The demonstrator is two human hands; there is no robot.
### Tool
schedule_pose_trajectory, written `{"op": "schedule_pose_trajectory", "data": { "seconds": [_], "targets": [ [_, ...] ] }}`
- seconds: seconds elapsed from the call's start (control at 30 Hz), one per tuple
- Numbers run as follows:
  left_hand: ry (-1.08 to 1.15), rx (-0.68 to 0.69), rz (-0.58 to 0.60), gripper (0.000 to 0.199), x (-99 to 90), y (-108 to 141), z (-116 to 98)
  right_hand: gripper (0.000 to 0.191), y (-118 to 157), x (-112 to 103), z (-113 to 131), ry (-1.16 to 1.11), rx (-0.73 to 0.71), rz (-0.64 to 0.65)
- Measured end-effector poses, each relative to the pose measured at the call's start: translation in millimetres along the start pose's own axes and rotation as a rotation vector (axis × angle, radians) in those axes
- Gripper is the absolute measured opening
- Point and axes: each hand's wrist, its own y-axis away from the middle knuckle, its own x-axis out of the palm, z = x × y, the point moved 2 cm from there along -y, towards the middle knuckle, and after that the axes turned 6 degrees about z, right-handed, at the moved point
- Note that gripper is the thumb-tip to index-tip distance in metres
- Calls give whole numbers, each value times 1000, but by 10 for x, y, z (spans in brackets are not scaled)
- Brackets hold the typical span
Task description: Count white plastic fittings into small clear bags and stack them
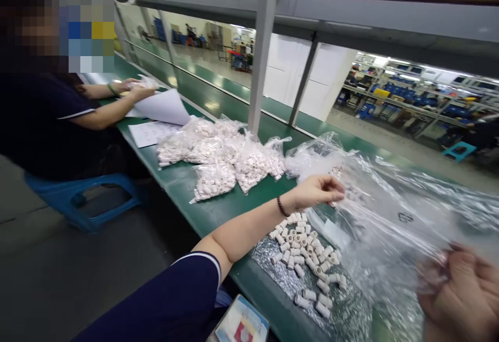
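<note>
A large clear plastic bag (390,227) is stretched between my two hands over the right part of the bench. My left hand (317,191), with a dark bracelet at the wrist, is closed with its fingertips pinching the bag's left edge. At the lower right, my right hand (460,285) grips the bag's near side, somewhat blurred. Under and in front of the bag lies a loose heap of small white tubular fittings (307,248) on a sheet of clear plastic (280,274). More small pieces show dimly through the film beyond my left hand.
Several filled bags of white fittings (218,149) lie on the green bench (175,175). At left, a co-worker (42,113) handles a small bag near papers (156,129). A metal post (265,45) rises behind; a blue stool (89,196) stands below.
</note>
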Motion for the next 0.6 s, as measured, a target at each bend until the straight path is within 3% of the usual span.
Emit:
{"op": "schedule_pose_trajectory", "data": {
  "seconds": [0.07, 0.13, 0.3, 0.47, 0.6],
  "targets": [
    [47, 41, -50, 46, -30, -10, 16, 41, 41, 100, 25, -19, -15, -25],
    [106, 59, -71, 41, -22, -23, 57, 39, 51, 178, -4, -60, -16, 39],
    [280, -61, -36, 36, 107, -27, 167, 38, 31, 173, -117, -124, -23, 171],
    [430, 42, -216, 25, 78, -26, 145, 67, 35, 187, -223, -62, 73, 495],
    [514, 77, -305, 14, 28, -11, 60, 75, 54, 250, -359, 149, 142, 622]
  ]
}}
